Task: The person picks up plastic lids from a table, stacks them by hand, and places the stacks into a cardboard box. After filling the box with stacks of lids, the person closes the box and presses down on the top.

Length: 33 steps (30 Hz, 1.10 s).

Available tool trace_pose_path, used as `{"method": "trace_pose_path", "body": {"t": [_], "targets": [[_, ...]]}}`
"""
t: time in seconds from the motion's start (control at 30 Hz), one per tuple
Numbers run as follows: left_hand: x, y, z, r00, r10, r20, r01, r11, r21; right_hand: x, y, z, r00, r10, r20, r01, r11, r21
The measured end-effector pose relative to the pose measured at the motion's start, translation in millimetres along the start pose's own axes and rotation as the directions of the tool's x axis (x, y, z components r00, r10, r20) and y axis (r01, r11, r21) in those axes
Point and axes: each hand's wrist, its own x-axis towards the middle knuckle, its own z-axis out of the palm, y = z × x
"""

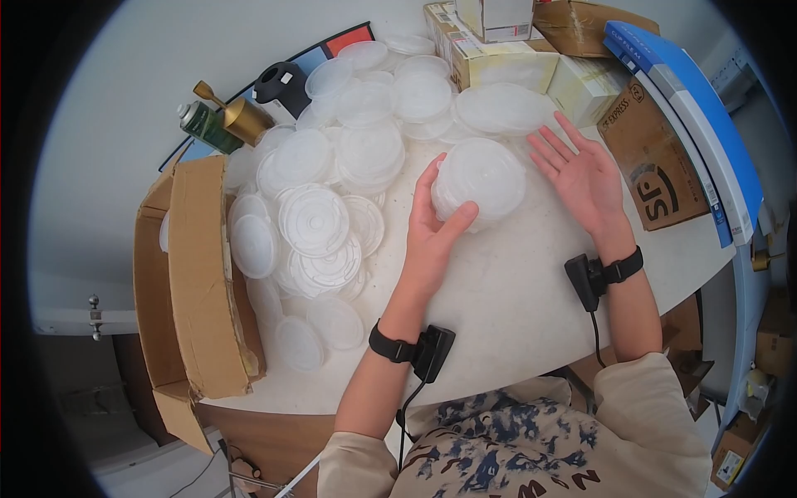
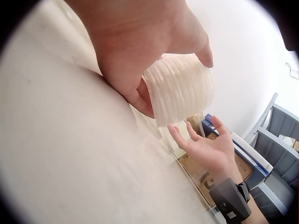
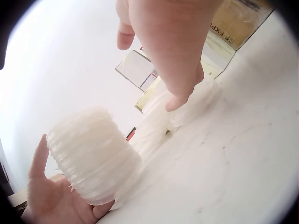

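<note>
Centrally, your left hand point(image 1: 430, 236) holds a thick round stack of clear plastic lids point(image 1: 483, 178) over the middle of the table point(image 1: 523, 290); from the left wrist it shows as many ridged layers. That grip is curled round the stack, thumb on the near side, fingers along the left. Just to the right, your right hand point(image 1: 588, 178) is spread, palm showing and fingers straight, near the stack but apart from it. Loose lids point(image 1: 315, 220) lie in overlapping heaps to the left and far side of the table. At the left edge stands a cardboard box point(image 1: 199, 282). Far left are a green can point(image 1: 209, 126), a gold-coloured pot point(image 1: 246, 123) and a black object point(image 1: 286, 87). More boxes point(image 1: 498, 65) stand at the far side, and on the right a brown parcel box point(image 1: 652, 162) leans beside blue folders point(image 1: 693, 100). You wear a strapped black camera on each wrist.
</note>
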Motion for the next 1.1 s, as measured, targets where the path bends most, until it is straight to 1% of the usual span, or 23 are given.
{"method": "trace_pose_path", "body": {"t": [0.1, 0.23, 0.3, 0.37, 0.43, 0.47, 0.53, 0.57, 0.63, 0.93, 1.03, 1.1], "targets": [[0, 0, 0, 1.000, -0.002, -0.005, 0.002, 1.000, 0.004, 0, -1, 1, 1.000, 0.003, -0.001, -0.003, 0.999, 0.044], [-1, 3, 2, 1.000, -0.013, 0.001, 0.013, 1.000, -0.018, -1, -1, 3, 1.000, -0.001, 0.001, 0.001, 1.000, 0.028], [0, 1, 0, 1.000, -0.009, 0.000, 0.009, 1.000, 0.006, -1, -2, 0, 0.999, 0.017, 0.044, -0.018, 1.000, 0.023], [-1, 2, -1, 1.000, -0.004, -0.001, 0.004, 1.000, 0.030, 0, -2, -2, 0.998, 0.029, 0.055, -0.031, 0.999, 0.019], [-3, 9, -1, 0.989, -0.147, -0.011, 0.140, 0.960, -0.241, 0, -2, -3, 0.997, 0.041, 0.067, -0.042, 0.999, 0.015], [-3, 11, 0, 0.989, -0.147, -0.011, 0.140, 0.960, -0.241, -1, -1, -2, 0.996, 0.040, 0.084, -0.040, 0.999, 0.006], [-2, 14, 1, 0.981, -0.189, -0.041, 0.171, 0.945, -0.277, -1, -1, 0, 0.994, 0.039, 0.100, -0.039, 0.999, -0.002], [-2, 15, 0, 0.981, -0.190, -0.042, 0.171, 0.945, -0.277, -1, -1, 1, 0.993, 0.038, 0.110, -0.039, 0.999, 0.010], [-2, 14, -1, 0.978, -0.205, -0.025, 0.185, 0.922, -0.341, -1, 0, 2, 0.992, 0.037, 0.119, -0.040, 0.999, 0.022], [-2, 14, -2, 0.976, -0.217, -0.011, 0.199, 0.913, -0.355, -2, 0, 5, 0.994, 0.009, 0.105, -0.012, 0.999, 0.032], [-2, 15, -2, 0.974, -0.227, 0.005, 0.214, 0.912, -0.350, -1, 0, 3, 0.994, 0.013, 0.113, -0.018, 0.999, 0.045], [-3, 15, -1, 0.973, -0.229, -0.001, 0.216, 0.916, -0.337, 0, 0, 2, 0.989, 0.032, 0.143, -0.042, 0.997, 0.068]]}}
